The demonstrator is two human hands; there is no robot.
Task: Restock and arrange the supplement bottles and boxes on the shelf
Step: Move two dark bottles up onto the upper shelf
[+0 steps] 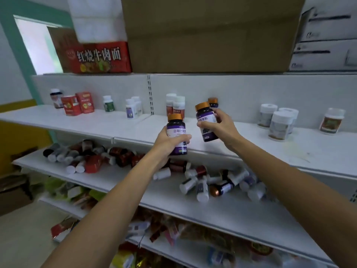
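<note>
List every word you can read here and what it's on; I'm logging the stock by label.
"红烧牛肉面": red carton on the top shelf.
"蓝莓叶黄素", last characters partly hidden: purple bottle in the left hand.
"…素酯", start hidden: purple bottle in the right hand.
Too blurred or small: white cartons, red boxes, standing white bottles, white jars, and bottles lying on the lower shelf.

Each held bottle, left (176,135) and right (207,123), is dark purple with an orange cap and a white-and-purple label. The shelf (77,120) is white. Two boxes (78,103) at far left are red. The noodle carton (100,58) above is red with white characters, beside a plain brown carton (208,35).
</note>
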